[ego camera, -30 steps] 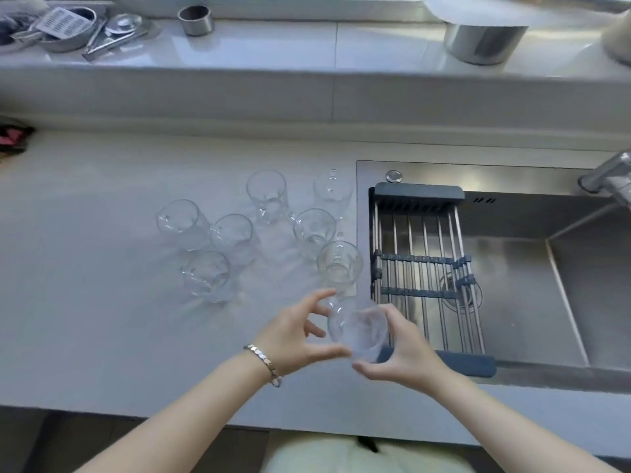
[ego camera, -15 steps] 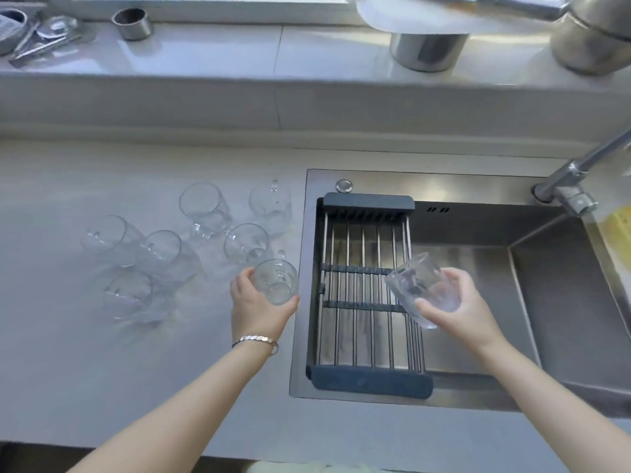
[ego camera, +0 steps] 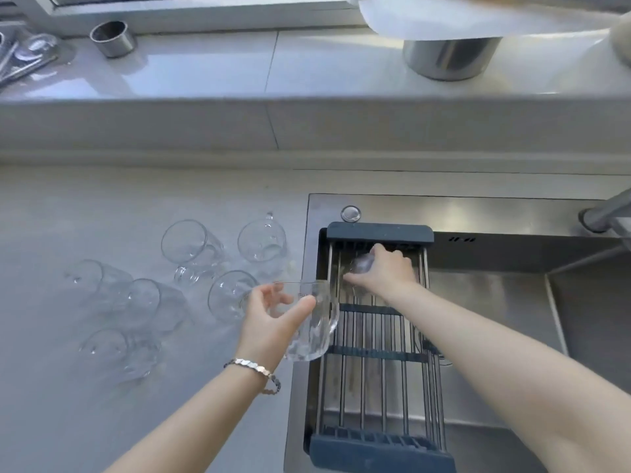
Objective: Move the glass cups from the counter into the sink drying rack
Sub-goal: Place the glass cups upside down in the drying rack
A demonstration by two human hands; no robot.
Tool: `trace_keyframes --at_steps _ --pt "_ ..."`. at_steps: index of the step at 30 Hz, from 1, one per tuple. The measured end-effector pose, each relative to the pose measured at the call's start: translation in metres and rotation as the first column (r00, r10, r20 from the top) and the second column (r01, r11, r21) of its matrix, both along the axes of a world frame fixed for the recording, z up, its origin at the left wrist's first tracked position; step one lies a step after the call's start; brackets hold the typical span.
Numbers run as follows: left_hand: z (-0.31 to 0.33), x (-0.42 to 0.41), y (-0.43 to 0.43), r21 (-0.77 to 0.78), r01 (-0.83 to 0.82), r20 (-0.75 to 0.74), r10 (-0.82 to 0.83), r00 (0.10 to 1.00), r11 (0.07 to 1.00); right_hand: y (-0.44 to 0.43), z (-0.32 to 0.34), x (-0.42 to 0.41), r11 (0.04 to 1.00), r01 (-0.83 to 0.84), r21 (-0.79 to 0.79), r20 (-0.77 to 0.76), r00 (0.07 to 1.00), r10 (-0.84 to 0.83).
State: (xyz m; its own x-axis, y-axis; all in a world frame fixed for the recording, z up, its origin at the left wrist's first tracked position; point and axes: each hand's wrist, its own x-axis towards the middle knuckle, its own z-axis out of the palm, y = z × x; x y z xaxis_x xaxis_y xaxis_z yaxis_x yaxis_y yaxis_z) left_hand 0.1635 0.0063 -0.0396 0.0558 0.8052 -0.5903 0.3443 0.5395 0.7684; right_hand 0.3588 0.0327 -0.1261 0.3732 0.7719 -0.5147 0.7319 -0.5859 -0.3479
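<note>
A dark-framed drying rack (ego camera: 379, 232) with metal bars spans the left part of the steel sink. My right hand (ego camera: 387, 269) is over the rack's far end, shut on a clear glass cup (ego camera: 361, 264) pressed against the bars. My left hand (ego camera: 273, 319) grips a second glass cup (ego camera: 316, 331), lifted and tilted at the rack's left edge. Several more clear glass cups stand on the grey counter to the left, among them one by the sink edge (ego camera: 262, 241), one further left (ego camera: 186, 242) and one at the front (ego camera: 116, 353).
The sink basin (ego camera: 495, 312) lies right of the rack, with a faucet base (ego camera: 596, 220) at its far right. On the raised ledge behind stand a small metal cup (ego camera: 112, 38), a larger steel pot (ego camera: 447, 58) and utensils (ego camera: 24, 59) at far left.
My right hand carried its cup from the rack's right side to its far end and lowered it. My left hand lifted its cup off the counter toward the rack.
</note>
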Motion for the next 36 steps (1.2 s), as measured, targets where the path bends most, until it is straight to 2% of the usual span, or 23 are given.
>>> trace_keyframes --at_steps 2,6,8,10,12,13,14,15,18,20,21,23,24,25,26,27,29,30,32,36 --pt "-0.001 -0.001 0.006 -0.077 0.038 0.010 -0.037 0.999 0.996 0.009 -0.010 -0.009 1.000 0.024 -0.003 -0.016 1.000 -0.024" --pt "-0.006 0.001 0.012 -0.256 0.014 -0.014 -0.018 1.000 0.967 0.000 0.005 -0.003 0.980 0.120 0.157 -0.301 0.951 -0.068" --pt "-0.011 0.007 0.014 -0.372 -0.010 0.002 0.012 1.000 0.928 -0.023 0.023 0.011 0.953 0.087 0.292 -0.336 0.942 0.017" --pt "-0.013 0.019 0.015 -0.533 -0.033 0.129 0.120 0.984 0.845 -0.056 0.047 0.023 0.916 -0.067 0.396 -0.357 0.907 0.221" --pt "-0.007 0.039 0.013 -0.670 0.024 0.245 0.190 0.951 0.742 -0.086 0.067 0.025 0.806 -0.372 0.461 -0.246 0.819 0.519" --pt "-0.007 0.050 0.012 -0.679 0.082 0.266 0.141 0.954 0.730 -0.096 0.068 0.025 0.710 -0.510 0.486 -0.115 0.768 0.630" --pt "-0.004 0.061 0.010 -0.681 0.127 0.276 0.092 0.957 0.721 -0.103 0.066 0.026 0.625 -0.576 0.527 0.021 0.744 0.668" --pt "-0.003 0.072 0.009 -0.674 0.165 0.292 0.054 0.955 0.720 -0.108 0.063 0.027 0.594 -0.558 0.580 0.089 0.768 0.634" --pt "-0.001 0.098 0.010 -0.658 0.259 0.309 -0.061 0.949 0.707 -0.109 0.063 0.034 0.612 -0.394 0.686 0.119 0.890 0.439" --pt "-0.005 0.109 0.013 -0.602 0.351 0.202 -0.288 0.936 0.717 -0.109 0.064 0.042 0.654 -0.375 0.657 0.140 0.913 0.383" --pt "-0.005 0.112 0.014 -0.548 0.427 0.127 -0.433 0.892 0.719 -0.109 0.063 0.046 0.699 -0.342 0.628 0.130 0.932 0.339" --pt "-0.009 0.111 0.021 -0.385 0.561 -0.094 -0.636 0.766 0.733 -0.109 0.062 0.051 0.803 -0.156 0.575 0.015 0.984 0.180" --pt "-0.015 0.107 0.027 -0.236 0.634 -0.280 -0.677 0.681 0.736 -0.108 0.060 0.052 0.837 -0.029 0.547 -0.064 0.995 0.077" --pt "-0.025 0.104 0.034 -0.070 0.716 -0.489 -0.650 0.582 0.695 -0.105 0.057 0.053 0.850 0.081 0.520 -0.126 0.992 -0.017" --pt "-0.033 0.100 0.040 0.047 0.794 -0.650 -0.585 0.485 0.606 -0.101 0.053 0.054 0.851 0.155 0.501 -0.152 0.984 -0.089" --pt "-0.042 0.098 0.045 0.092 0.855 -0.743 -0.537 0.400 0.510 -0.095 0.050 0.053 0.851 0.198 0.487 -0.156 0.978 -0.138" --pt "-0.061 0.094 0.052 0.005 0.944 -0.834 -0.519 0.186 0.329 -0.079 0.042 0.050 0.855 0.257 0.450 -0.162 0.965 -0.204" --pt "-0.065 0.095 0.055 -0.054 0.955 -0.842 -0.527 0.114 0.292 -0.070 0.038 0.047 0.866 0.275 0.418 -0.167 0.960 -0.224" --pt "-0.073 0.094 0.059 -0.089 0.963 -0.855 -0.515 0.057 0.255 -0.056 0.027 0.040 0.893 0.284 0.348 -0.156 0.957 -0.243" --pt "-0.071 0.086 0.070 -0.014 0.977 -0.897 -0.435 0.082 0.213 -0.039 0.002 0.026 0.917 0.279 0.285 -0.161 0.957 -0.242"
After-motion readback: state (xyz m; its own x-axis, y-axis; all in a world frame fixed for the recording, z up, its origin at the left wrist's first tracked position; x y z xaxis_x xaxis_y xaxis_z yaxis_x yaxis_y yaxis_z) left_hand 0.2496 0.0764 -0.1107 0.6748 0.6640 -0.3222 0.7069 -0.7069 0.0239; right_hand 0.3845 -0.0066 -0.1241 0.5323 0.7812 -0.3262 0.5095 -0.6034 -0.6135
